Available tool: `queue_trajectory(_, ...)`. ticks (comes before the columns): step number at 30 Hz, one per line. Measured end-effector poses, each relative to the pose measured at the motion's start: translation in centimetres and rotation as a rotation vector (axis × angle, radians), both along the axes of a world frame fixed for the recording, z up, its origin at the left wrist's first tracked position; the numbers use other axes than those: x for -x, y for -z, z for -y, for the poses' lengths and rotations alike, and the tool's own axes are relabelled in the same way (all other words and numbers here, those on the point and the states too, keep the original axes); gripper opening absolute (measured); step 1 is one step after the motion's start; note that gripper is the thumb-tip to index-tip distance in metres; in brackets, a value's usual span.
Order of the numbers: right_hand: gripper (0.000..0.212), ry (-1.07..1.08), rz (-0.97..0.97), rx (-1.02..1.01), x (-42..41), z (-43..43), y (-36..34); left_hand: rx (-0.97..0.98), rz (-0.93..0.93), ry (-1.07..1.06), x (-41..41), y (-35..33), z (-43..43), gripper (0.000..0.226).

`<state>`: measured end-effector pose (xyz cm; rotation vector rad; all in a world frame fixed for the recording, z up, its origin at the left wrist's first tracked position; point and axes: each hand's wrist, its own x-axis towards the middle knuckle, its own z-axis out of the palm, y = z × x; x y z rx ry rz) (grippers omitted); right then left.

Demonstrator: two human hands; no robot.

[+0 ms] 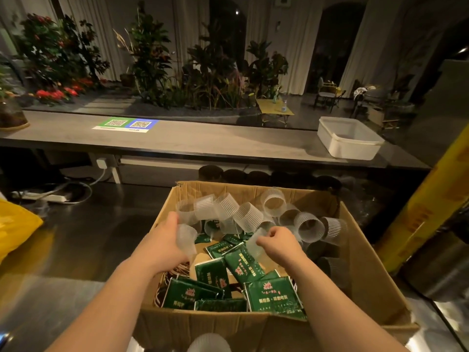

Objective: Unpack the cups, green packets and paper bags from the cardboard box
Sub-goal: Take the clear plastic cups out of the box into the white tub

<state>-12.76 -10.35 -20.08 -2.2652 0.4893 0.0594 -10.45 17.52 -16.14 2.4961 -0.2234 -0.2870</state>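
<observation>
An open cardboard box (360, 283) stands on a steel counter in front of me. Several clear ribbed plastic cups (248, 214) lie jumbled in its far half. Green packets (274, 293) fill its near half, with brown paper bags (200, 260) and their twine handles partly buried under them. My left hand (162, 242) is inside the box at its left wall and holds a clear cup (186, 238). My right hand (279, 246) is over the middle of the box, fingers curled, pinching another clear cup (256, 246).
A clear cup (209, 342) shows at the bottom edge, in front of the box. A yellow bag (15, 224) lies at left, a yellow roll (429, 207) leans at right. Behind, a grey counter (203, 141) carries a white tub (349, 138).
</observation>
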Motion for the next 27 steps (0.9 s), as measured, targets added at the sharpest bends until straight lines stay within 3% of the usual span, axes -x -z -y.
queue_trajectory(3,0.017,0.057,0.126,-0.542,0.9,-1.0,-1.1,0.306,0.034,-0.029,1.1,-0.7,1.0,0.099)
queue_trajectory(6,0.009,0.07,0.246,-0.97,1.3,-2.1,-2.0,0.451,0.019,-0.031,2.6,1.2,2.0,0.084)
queue_trajectory(9,0.048,0.007,0.329,-1.242,1.4,-3.5,-2.8,0.473,-0.014,-0.036,3.2,2.8,1.8,0.077)
queue_trajectory(12,0.067,-0.129,0.348,-1.14,1.5,-5.3,-2.6,0.373,0.045,-0.035,3.2,3.1,1.8,0.077)
queue_trajectory(18,0.063,-0.41,0.324,-0.294,1.2,-9.2,-2.0,0.228,0.179,-0.083,2.8,3.2,2.3,0.086)
queue_trajectory(25,0.062,-0.46,0.115,-0.313,0.3,-8.9,-1.0,0.137,0.104,-0.055,2.5,3.8,1.8,0.088)
queue_trajectory(27,0.068,-0.58,-0.032,-0.351,0.2,-8.9,-0.9,0.106,0.089,0.002,2.6,3.9,1.9,0.088)
